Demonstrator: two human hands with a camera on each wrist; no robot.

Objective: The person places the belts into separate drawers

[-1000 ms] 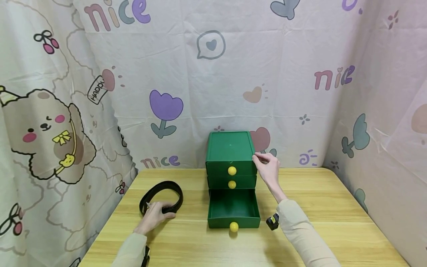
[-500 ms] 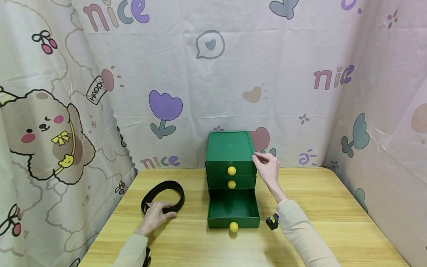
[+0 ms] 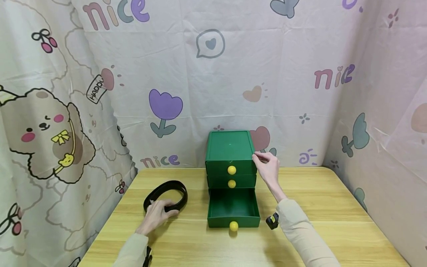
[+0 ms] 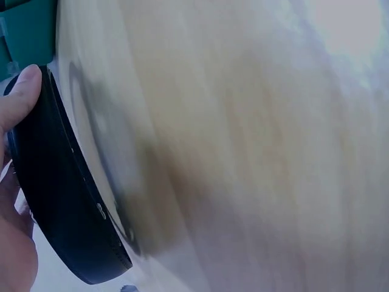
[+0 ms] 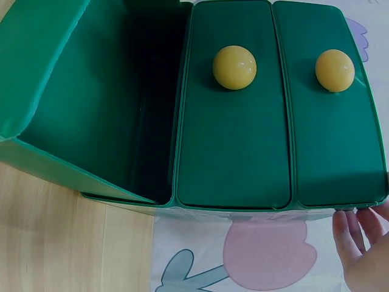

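Observation:
A black belt (image 3: 183, 199), coiled into a loop, is gripped at its near side by my left hand (image 3: 156, 215). In the left wrist view the thumb lies over the dark band (image 4: 58, 182) and other fingers are behind it. Right of the belt stands a green cabinet (image 3: 230, 145) with three drawers and yellow ball knobs. Its bottom drawer (image 3: 218, 222) is pulled out and looks bare inside; the upper two are closed. My right hand (image 3: 268, 168) holds the cabinet's upper right front edge between thumb and fingers, as the right wrist view also shows.
A light wooden table (image 3: 317, 230) carries everything. Behind it and along both sides hangs a printed cloth (image 3: 213, 85). A small black device (image 3: 272, 221) is on the right wrist.
My left hand has shifted slightly to the right with the belt. The right hand and the cabinet stay where they were.

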